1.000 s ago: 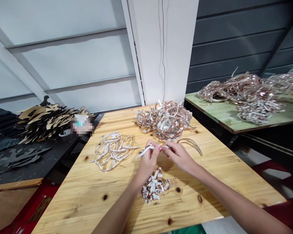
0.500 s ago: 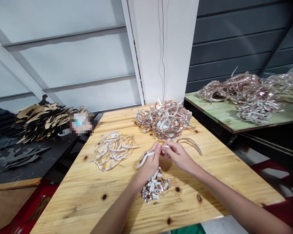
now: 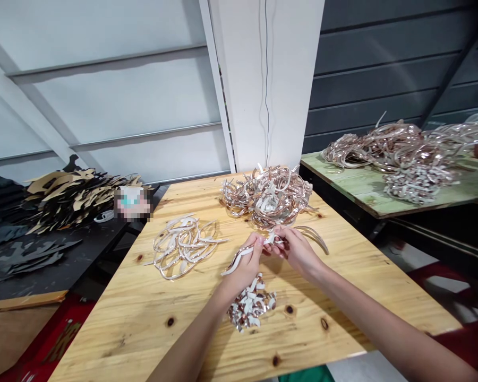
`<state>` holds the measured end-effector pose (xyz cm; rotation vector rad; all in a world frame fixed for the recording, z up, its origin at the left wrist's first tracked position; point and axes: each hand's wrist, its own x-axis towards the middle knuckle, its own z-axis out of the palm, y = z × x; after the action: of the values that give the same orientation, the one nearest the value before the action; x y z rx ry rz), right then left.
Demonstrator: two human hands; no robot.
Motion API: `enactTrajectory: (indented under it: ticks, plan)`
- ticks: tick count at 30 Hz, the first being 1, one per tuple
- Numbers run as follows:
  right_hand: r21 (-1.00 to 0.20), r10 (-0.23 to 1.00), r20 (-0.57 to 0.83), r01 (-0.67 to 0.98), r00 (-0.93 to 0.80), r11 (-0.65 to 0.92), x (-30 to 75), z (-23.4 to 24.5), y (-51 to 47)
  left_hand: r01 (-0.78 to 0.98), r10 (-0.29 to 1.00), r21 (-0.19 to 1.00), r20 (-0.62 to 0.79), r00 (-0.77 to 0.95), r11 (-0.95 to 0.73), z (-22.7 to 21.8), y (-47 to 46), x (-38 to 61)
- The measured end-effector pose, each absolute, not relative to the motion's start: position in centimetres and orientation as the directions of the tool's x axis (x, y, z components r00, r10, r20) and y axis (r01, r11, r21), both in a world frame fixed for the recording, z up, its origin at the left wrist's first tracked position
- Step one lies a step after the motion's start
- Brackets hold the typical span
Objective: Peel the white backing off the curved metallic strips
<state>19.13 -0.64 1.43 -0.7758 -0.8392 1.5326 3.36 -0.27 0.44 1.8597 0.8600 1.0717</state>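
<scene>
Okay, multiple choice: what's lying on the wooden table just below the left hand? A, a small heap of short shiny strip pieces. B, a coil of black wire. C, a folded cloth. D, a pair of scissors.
A. The small heap of short shiny strip pieces lies on the wooden table just below the left hand, which pinches a white-backed strip.

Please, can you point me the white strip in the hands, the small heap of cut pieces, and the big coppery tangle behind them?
White strip (image 3: pixel 234 264): head view, its free end.
Small heap of cut pieces (image 3: pixel 250 305): head view, heap's middle.
Big coppery tangle (image 3: pixel 267 197): head view, tangle's middle.
</scene>
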Motion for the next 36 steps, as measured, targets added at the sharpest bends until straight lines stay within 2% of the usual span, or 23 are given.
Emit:
enactTrajectory:
  ticks: [7, 15, 20, 25, 27, 30, 33, 36]
  plan:
    - [-0.743, 0.993, -0.081, -0.659, -0.087, -0.118, 19.8, 1.6, -0.3, 0.303, 0.828, 0.801, 0.377, 0.415, -0.516, 0.4, -0.1, 2.6]
    - [-0.602, 0.986, -0.159, -0.787, -0.042, -0.131, 20.3, 1.9, 0.3, 0.329, 0.836, 0.791, 0.382, 0.393, -0.516, -0.1, 0.0, 2.6]
    - [-0.593, 0.981, -0.192, -0.798, 0.01, -0.108, 20.8, 2.2, 0.7, 0.344, 0.857, 0.812, 0.328, 0.398, -0.471, 0.6, -0.1, 2.7]
    - [-0.638, 0.987, -0.158, -0.767, 0.034, -0.076, 21.0, 2.3, 0.7, 0.337, 0.856, 0.813, 0.338, 0.392, -0.475, 0.6, 0.0, 2.6]
    - [-0.696, 0.991, -0.131, -0.713, 0.013, -0.082, 20.9, 2.1, 0.4, 0.339, 0.863, 0.813, 0.348, 0.367, -0.472, 0.2, 0.2, 2.5]
    - [-0.84, 0.997, -0.078, -0.539, 0.008, -0.062, 20.6, 1.8, -0.1, 0.325, 0.871, 0.82, 0.373, 0.32, -0.471, -0.4, 0.5, 2.3]
    - [-0.941, 0.999, 0.006, -0.337, 0.052, 0.023, 20.2, 1.6, -0.4, 0.276, 0.874, 0.841, 0.387, 0.296, -0.465, -0.7, 0.6, 2.3]
    - [-0.982, 0.985, 0.151, -0.097, 0.088, 0.16, 19.8, 1.4, -0.6, 0.271, 0.875, 0.843, 0.392, 0.284, -0.465, -0.6, 0.3, 2.5]
